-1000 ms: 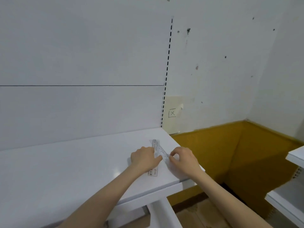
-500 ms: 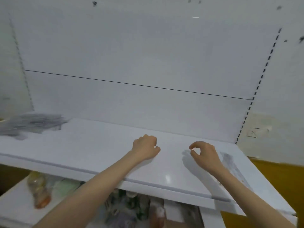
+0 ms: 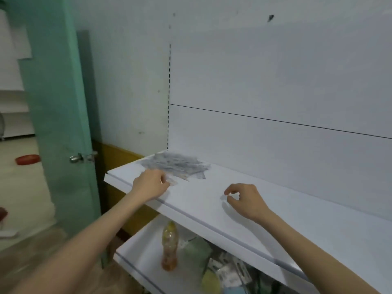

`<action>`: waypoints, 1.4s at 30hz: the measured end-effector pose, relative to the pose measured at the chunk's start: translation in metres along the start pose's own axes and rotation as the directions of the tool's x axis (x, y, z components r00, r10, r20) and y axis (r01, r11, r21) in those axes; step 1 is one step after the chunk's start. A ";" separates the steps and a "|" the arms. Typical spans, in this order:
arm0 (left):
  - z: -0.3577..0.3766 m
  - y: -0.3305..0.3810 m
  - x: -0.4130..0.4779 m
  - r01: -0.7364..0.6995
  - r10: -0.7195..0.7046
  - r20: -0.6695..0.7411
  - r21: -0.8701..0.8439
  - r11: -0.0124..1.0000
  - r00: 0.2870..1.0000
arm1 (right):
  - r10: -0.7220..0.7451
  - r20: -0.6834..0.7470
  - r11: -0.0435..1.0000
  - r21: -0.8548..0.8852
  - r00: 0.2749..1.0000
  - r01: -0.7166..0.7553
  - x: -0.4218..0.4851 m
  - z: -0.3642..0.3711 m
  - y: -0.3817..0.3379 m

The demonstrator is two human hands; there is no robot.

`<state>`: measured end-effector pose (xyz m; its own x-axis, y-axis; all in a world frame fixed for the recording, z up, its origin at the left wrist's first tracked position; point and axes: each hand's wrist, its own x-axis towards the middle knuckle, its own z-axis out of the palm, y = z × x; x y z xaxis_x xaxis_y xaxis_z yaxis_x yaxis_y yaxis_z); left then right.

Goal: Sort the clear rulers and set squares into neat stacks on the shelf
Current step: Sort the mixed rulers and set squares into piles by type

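A loose pile of clear rulers and set squares [image 3: 177, 164] lies at the left end of the white shelf [image 3: 212, 211], against the back panel. My left hand [image 3: 151, 184] is at the pile's near edge, fingers curled, fingertips at a clear piece [image 3: 174, 182] sticking out of the pile; motion blur hides whether it grips it. My right hand [image 3: 244, 199] hovers over bare shelf to the right, fingers loosely curled, holding nothing.
A green door [image 3: 59, 115] with a metal handle [image 3: 76, 158] stands left of the shelf. On the lower shelf [image 3: 137, 255] are an orange drink bottle [image 3: 169, 247] and several packaged items [image 3: 224, 270].
My view has swung left from the shelf's right end to its left end. Both hands left the ruler stack there, and my left hand has reached the loose pile.
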<state>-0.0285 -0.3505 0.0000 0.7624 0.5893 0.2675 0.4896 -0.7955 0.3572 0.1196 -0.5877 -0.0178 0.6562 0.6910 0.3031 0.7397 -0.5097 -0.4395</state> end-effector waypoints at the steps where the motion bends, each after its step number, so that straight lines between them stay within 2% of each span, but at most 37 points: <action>1: -0.004 -0.025 0.013 0.005 -0.005 -0.021 -0.004 1.000 1.000 | -0.023 0.005 1.000 -0.002 1.000 0.023 0.020 0.016 -0.015; 5: -0.010 -0.110 0.072 0.006 -0.007 -0.027 -0.012 1.000 1.000 | -0.065 0.006 0.996 -0.058 0.998 0.065 0.104 0.073 -0.071; 8: -0.013 -0.157 0.120 -0.022 0.022 -0.012 -0.025 0.999 1.000 | -0.088 0.060 0.969 -0.225 0.994 0.099 0.160 0.100 -0.108; 11: -0.015 -0.182 0.165 -0.116 0.115 -0.024 -0.068 0.991 0.993 | -0.069 0.155 0.899 -0.419 0.986 0.129 0.197 0.117 -0.135; 14: -0.005 -0.184 0.195 -0.221 0.239 0.079 -0.182 0.958 0.968 | -0.039 0.185 0.839 -0.528 0.982 0.132 0.214 0.131 -0.147; 17: 0.012 -0.173 0.213 -0.257 0.299 0.125 -0.276 0.926 0.946 | -0.054 0.143 0.857 -0.502 0.988 0.119 0.216 0.136 -0.146; 22: 0.020 -0.144 0.235 -0.212 0.257 0.190 -0.230 0.950 0.947 | -0.096 0.057 0.917 -0.383 0.994 0.110 0.204 0.130 -0.141; 24: 0.022 -0.137 0.239 -0.200 0.247 0.233 -0.207 0.958 0.941 | -0.055 0.036 0.941 -0.333 0.998 0.064 0.193 0.126 -0.135; 27: 0.023 -0.131 0.246 -0.125 0.213 0.311 -0.279 0.952 0.926 | 0.047 0.023 0.959 -0.279 0.999 -0.038 0.178 0.117 -0.126; 34: 0.005 -0.119 0.251 -0.124 0.209 0.322 -0.266 0.956 0.923 | 0.136 0.009 0.965 -0.229 0.991 -0.130 0.161 0.092 -0.116; 42: -0.045 -0.162 0.223 -0.157 0.216 0.328 -0.197 0.968 0.920 | 0.098 0.010 0.975 -0.201 0.995 -0.094 0.150 0.078 -0.107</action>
<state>0.0432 -0.0842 0.0417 0.9457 0.3238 0.0300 0.2706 -0.8347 0.4796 0.1273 -0.3895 0.0085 0.7243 0.6426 0.2499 0.6892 -0.6653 -0.2871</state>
